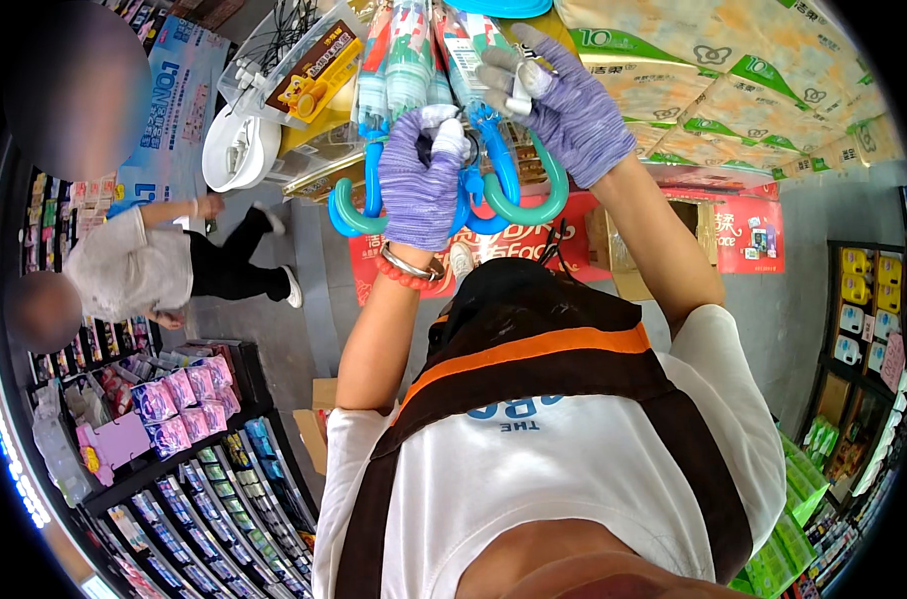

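Several folded umbrellas (410, 62) lie side by side on the table, their printed canopies in red, white and pale green. Curved blue and green handles (548, 205) hang over the near edge. My left hand (420, 185), in a purple knit glove with pale fingertips, is curled closed at the base of the canopies, on an umbrella; its palm side is hidden. My right hand (571, 112), gloved alike, sits over the right-hand umbrellas. Its fingers are bent but apart, beside an umbrella with a white label (462, 62), and nothing shows gripped in them.
Yellow-and-green tissue packs (673, 75) are stacked at right. On the left stand a clear plastic bin (274, 75) and a white tub (236, 150). A person (134, 255) walks in the left aisle near filled shelves (204, 499). An open cardboard box (663, 235) lies below the table.
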Demonstrator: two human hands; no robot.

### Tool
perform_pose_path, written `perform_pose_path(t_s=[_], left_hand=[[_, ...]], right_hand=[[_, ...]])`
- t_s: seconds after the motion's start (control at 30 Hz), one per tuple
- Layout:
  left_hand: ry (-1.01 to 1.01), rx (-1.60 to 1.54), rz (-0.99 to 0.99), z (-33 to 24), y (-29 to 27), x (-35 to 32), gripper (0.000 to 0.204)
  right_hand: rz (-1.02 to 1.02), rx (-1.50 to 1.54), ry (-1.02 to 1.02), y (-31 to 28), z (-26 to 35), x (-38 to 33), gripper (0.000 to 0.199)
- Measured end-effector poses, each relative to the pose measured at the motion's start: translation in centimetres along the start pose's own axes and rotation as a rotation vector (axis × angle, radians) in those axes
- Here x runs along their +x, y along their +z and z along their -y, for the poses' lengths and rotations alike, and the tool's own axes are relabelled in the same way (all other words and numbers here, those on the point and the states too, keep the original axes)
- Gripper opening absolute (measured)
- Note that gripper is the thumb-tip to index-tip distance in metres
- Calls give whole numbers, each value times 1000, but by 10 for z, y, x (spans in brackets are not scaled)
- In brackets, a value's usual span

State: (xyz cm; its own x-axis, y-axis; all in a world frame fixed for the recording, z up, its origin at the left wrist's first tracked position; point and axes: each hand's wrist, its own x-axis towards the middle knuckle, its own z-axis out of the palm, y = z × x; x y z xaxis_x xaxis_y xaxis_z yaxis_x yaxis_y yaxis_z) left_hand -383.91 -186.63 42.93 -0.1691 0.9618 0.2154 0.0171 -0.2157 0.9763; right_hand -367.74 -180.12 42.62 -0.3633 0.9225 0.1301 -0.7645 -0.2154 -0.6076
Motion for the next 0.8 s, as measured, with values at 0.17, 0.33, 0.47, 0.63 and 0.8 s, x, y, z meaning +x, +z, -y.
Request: perform_pose_path(t_s=[0.17, 0.33, 0.47, 0.63, 0.8], left_hand=[[-82, -171, 3, -3, -4, 3, 14], [-128, -217, 69, 0, -5, 4, 14], [-225, -341, 54, -1, -4, 5, 12], [-270, -378, 42, 1, -5, 5, 10], [-385, -628, -16, 8, -3, 6, 10]], right_hand=[[-99, -60, -17, -5, -1, 0, 36], [-210, 117, -76, 23, -7, 7, 16], [-151, 237, -54, 24, -21, 13, 17], [-123, 282, -5, 16, -37, 18, 17], [-267, 234, 120, 20, -39, 11, 18]])
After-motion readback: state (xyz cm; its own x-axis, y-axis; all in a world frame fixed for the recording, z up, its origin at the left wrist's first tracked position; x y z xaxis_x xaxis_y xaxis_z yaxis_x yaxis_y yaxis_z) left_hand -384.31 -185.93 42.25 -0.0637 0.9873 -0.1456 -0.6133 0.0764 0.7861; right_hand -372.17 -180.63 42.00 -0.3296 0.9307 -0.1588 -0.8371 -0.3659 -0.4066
